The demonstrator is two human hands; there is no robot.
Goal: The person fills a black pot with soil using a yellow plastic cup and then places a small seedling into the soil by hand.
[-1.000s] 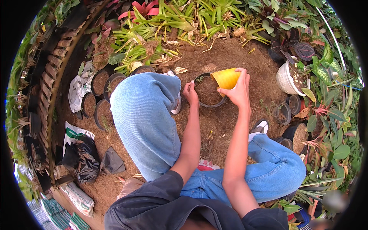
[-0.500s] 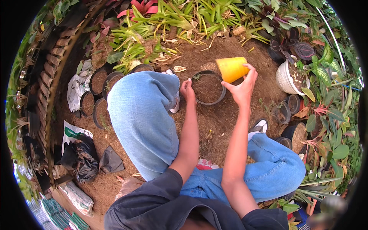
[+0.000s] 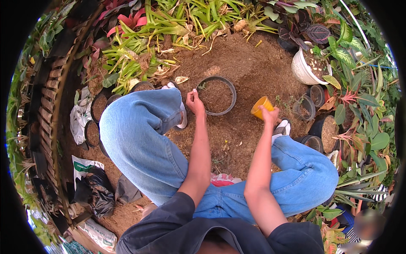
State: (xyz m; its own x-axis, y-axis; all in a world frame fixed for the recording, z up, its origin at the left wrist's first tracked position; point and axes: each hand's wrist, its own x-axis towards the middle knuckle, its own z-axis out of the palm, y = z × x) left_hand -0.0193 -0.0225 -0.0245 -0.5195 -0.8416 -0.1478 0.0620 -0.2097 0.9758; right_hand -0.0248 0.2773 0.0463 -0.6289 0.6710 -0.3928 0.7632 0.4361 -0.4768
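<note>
I squat on bare brown soil in blue jeans. A round black pot filled with soil stands on the ground in front of me. My left hand rests against the pot's left rim, fingers curled with nothing visible in them. My right hand grips a small yellow cup low over the soil, to the right of the pot and just above my right shoe.
Several black pots of soil line up at the left beside white and black bags. A white pot, small dark pots and leafy plants stand at the right. Green and red plants border the far side.
My right hand has carried the yellow cup from above the pot's right rim down and to the right, close to the ground. My left hand has stayed at the pot's left rim.
</note>
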